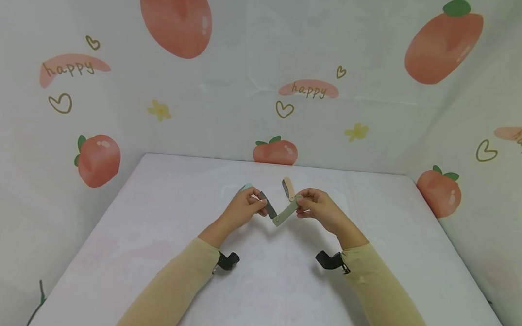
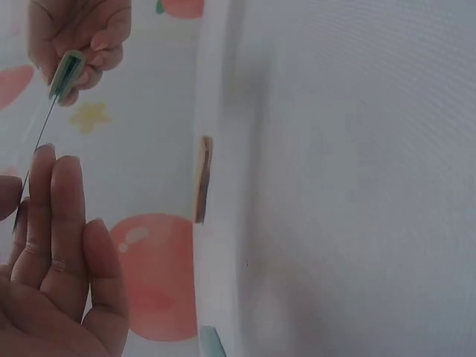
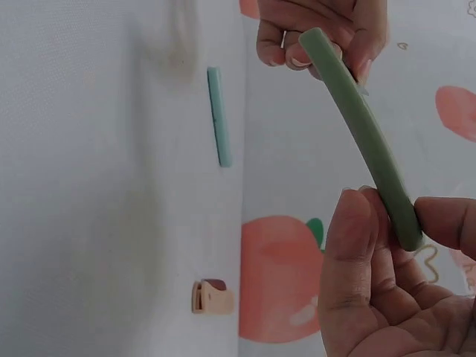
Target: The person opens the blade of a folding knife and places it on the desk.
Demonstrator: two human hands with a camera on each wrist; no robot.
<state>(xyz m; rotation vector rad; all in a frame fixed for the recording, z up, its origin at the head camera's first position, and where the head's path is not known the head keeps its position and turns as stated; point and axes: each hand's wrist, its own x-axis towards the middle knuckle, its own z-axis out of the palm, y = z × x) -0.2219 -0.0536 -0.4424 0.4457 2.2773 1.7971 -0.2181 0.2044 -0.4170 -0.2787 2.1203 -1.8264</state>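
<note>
Above the table, both hands hold a green folding knife with its dark blade (image 1: 268,204) swung out at an angle from the handle (image 1: 288,211). My left hand (image 1: 240,207) pinches the blade between thumb and fingers. In the left wrist view the blade (image 2: 42,128) appears edge-on as a thin line. At the far end of the handle, my right hand (image 1: 323,210) pinches it with thumb and fingertips. The right wrist view gives the handle's smooth rounded back (image 3: 361,130), running between the two hands.
Behind the right hand lies a peach-coloured folding knife (image 1: 289,187), its dark blade partly folded out. A teal knife (image 1: 246,186) lies behind the left hand, mostly covered by it. A white patterned cloth (image 1: 242,99) hangs behind the white table (image 1: 176,203).
</note>
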